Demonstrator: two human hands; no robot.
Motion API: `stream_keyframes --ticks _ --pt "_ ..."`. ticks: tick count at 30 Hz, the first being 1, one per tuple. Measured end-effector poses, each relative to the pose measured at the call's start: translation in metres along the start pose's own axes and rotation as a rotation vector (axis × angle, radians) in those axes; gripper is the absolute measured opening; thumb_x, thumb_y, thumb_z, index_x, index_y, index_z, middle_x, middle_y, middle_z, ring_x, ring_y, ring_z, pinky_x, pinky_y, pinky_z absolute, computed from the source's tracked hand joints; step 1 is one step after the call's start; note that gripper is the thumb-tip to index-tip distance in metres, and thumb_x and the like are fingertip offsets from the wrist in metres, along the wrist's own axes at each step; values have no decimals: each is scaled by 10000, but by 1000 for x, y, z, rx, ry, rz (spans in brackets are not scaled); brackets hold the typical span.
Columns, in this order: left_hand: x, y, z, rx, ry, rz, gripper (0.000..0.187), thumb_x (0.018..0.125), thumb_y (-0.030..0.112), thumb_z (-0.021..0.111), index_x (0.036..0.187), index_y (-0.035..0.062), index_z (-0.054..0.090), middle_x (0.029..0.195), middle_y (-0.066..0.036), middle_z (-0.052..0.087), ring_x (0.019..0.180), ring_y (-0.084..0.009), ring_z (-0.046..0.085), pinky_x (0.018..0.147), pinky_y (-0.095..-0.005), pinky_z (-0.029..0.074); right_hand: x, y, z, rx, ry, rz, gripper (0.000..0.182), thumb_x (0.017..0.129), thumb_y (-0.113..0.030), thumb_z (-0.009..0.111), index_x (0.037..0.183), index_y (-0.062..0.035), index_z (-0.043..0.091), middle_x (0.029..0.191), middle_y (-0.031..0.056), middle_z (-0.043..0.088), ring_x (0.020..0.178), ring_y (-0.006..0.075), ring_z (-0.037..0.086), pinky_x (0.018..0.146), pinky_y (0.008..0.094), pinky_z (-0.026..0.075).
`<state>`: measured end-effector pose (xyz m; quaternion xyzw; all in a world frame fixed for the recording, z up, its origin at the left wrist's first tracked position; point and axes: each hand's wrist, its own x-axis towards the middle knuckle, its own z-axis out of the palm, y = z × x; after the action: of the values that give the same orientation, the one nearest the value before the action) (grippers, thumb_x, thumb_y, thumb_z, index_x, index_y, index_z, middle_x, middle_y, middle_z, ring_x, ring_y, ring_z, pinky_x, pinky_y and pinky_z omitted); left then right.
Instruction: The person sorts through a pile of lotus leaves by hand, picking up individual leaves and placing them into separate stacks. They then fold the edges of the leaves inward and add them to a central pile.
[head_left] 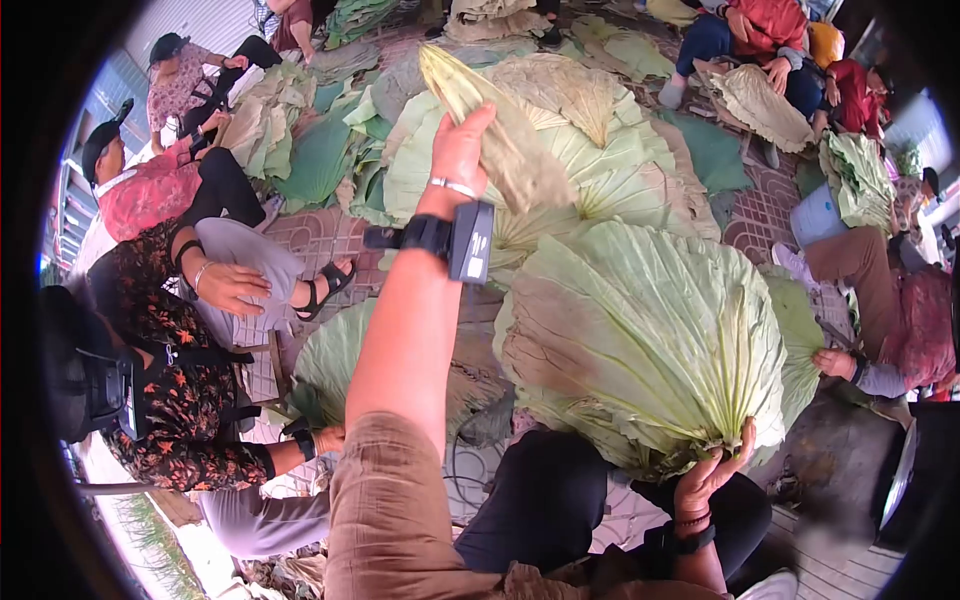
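My left hand (460,152), reaching forward with a bracelet and a strapped device at the wrist, is closed around a folded, yellowish-brown lotus leaf (520,150). Below that leaf spreads a broad pile of pale green and brown lotus leaves (640,150). Close to my lap, my right hand (715,468) grips the gathered stem end of a fanned stack of lotus leaves (640,330). Its fingers bend around the edge, and the stack partly hides the palm. Ribs on the stack's top leaf fan out from the held end.
At left sits a person in a flowered top (170,350), with a hand near my sleeve. Another person's hand (835,362) touches a green leaf at right. Several more people handle leaves around the pile. A blue bucket (818,215) stands on the patterned paving (765,205).
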<state>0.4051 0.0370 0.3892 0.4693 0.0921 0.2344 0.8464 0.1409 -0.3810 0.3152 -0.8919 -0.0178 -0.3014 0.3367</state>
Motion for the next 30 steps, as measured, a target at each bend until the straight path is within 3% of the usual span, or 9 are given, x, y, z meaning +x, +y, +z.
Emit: stream_keyframes --ticks 4,6,14,17,19,20,22,25,30 --pt "25 -44 -27 548 191 -476 560 811 334 680 1237 78 422 1119 -110 548 936 -246 562 725 -418 480 5 -4 -1 22 7 -29 502 932 -277 399 1335 13 322 1356 223 356 1271 359 326 1079 468 208" --pt "-14 -65 -48 587 306 -449 579 805 373 675 1246 98 421 1082 -107 551 913 -238 561 685 -384 485 8 -10 -4 -14 -15 -27 506 931 -281 402 1333 16 325 1353 223 359 1270 360 328 1078 465 212" --pt "-201 -167 -281 443 129 -866 352 853 265 591 1135 59 549 806 -67 612 628 -197 594 497 -323 476 9 -20 0 30 1 7 528 926 -271 400 1350 28 303 1370 210 349 1278 346 328 1078 455 212" --pt "-260 -190 -310 898 227 -955 288 835 224 578 1047 30 597 725 -83 618 539 -200 593 435 -354 475 7 -21 1 19 -7 10 541 937 -287 393 1363 30 290 1377 206 345 1277 335 331 1075 450 219" --pt "-285 -221 -351 1137 165 -992 469 753 338 643 1139 80 573 906 -178 650 987 -320 608 856 -426 482 10 -27 4 60 15 20 551 939 -305 393 1368 24 290 1377 201 346 1274 325 335 1074 442 225" --pt "-290 -219 -346 1124 177 -1005 469 753 338 643 1139 80 573 906 -178 650 987 -320 608 856 -426 482 10 -30 6 57 -3 11 551 939 -305 393 1368 24 290 1377 201 346 1274 325 335 1074 442 225" --pt "-293 -211 -328 1339 328 -907 628 716 418 655 1214 64 509 1177 -230 551 1139 -358 515 967 -441 406 10 -36 10 125 66 68 527 928 -269 408 1360 17 311 1348 178 354 1234 286 358 1057 415 246" --pt "-293 -228 -340 1205 563 -1018 810 668 509 676 1281 48 416 1334 -208 418 1209 -355 446 1001 -429 369 7 -28 7 75 52 45 548 934 -317 401 1365 8 304 1374 177 340 1258 295 340 1066 435 239" --pt "-293 -214 -308 1371 1036 -1108 945 606 604 697 1303 60 362 1326 -179 423 1206 -352 444 1020 -415 349 8 -24 11 71 49 79 588 936 -382 401 1371 -2 297 1385 167 333 1267 299 339 1063 455 255"
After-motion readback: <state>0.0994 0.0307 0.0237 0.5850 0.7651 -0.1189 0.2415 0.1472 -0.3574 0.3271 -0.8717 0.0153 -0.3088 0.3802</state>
